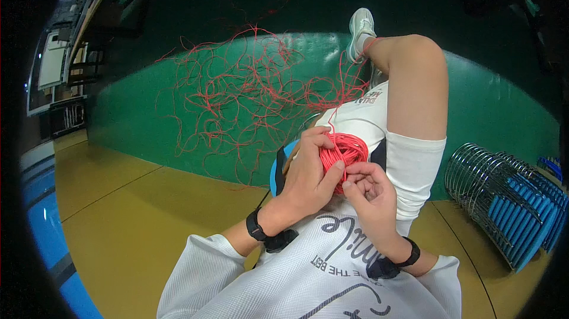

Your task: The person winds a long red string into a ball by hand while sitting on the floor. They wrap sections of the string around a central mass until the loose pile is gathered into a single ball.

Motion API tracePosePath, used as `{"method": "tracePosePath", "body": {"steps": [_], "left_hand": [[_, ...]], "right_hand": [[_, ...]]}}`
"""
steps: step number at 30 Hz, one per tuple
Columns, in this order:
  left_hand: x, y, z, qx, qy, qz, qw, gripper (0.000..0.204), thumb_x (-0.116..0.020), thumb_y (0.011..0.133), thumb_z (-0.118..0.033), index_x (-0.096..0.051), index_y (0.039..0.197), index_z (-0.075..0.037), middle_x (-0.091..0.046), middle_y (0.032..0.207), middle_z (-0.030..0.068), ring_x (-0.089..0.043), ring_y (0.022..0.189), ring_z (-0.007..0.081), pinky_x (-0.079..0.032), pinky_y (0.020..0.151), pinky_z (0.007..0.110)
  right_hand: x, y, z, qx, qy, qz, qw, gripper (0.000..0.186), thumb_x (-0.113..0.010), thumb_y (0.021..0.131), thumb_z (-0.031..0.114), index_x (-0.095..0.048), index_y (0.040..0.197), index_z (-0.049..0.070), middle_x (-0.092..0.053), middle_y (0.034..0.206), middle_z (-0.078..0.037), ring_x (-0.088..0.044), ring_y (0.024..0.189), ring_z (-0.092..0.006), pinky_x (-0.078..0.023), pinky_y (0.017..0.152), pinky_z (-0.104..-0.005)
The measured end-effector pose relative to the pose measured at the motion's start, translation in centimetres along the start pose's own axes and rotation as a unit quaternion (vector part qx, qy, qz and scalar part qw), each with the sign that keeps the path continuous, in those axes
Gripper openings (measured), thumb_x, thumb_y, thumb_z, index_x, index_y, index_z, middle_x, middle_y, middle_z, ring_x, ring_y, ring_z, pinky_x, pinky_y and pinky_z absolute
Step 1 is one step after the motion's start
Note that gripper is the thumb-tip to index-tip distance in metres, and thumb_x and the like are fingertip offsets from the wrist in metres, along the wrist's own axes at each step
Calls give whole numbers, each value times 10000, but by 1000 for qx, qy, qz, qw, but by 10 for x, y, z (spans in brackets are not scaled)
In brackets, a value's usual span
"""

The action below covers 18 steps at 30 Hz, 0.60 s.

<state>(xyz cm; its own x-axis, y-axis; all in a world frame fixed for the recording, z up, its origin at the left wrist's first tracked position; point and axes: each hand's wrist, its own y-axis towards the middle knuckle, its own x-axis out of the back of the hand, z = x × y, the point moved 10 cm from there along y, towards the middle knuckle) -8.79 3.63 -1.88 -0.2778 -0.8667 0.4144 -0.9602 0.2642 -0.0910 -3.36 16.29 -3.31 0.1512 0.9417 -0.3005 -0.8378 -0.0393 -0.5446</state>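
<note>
A ball of red cord (351, 147) rests in front of my body, wound in many turns. My left hand (311, 168) is wrapped round its left side, with the thumb lying across the front. At the ball's lower right, my right hand (372, 191) pinches finger and thumb together against the red strands; the exact strand between them is hard to make out. From the top of the ball one strand runs up toward a loose, tangled spread of red cord (255, 91) on the green floor. Some of that cord passes by my shoe (360, 33) and ankle.
Several stacked chairs with blue seats and metal frames (510, 200) stand at the right on the yellow floor (130, 212). The green floor (136, 106) lies ahead. A blue surface (50, 230) runs along the left edge, and dark furniture lines the far left.
</note>
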Motion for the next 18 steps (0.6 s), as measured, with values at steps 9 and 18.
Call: {"method": "tracePosePath", "body": {"steps": [9,18], "left_hand": [[1,-2,2,-5,-5,-32,999,354,-593,935,-185,-416,1168,15,-456,1300,294,-533,1144,423,-421,980,455],[2,-8,13,27,-54,-63,996,402,-567,938,-155,-356,1230,23,-473,1323,276,-527,1186,401,-403,1025,447]], "right_hand": [[-1,3,35,143,-233,39,961,244,-661,836,-25,-667,1077,10,-613,877,-51,-471,604,-77,-398,563,-221],[-13,-2,53,273,-355,77,891,289,-671,796,1,-715,1078,47,-593,910,-97,-562,820,-249,-469,697,-333]]}}
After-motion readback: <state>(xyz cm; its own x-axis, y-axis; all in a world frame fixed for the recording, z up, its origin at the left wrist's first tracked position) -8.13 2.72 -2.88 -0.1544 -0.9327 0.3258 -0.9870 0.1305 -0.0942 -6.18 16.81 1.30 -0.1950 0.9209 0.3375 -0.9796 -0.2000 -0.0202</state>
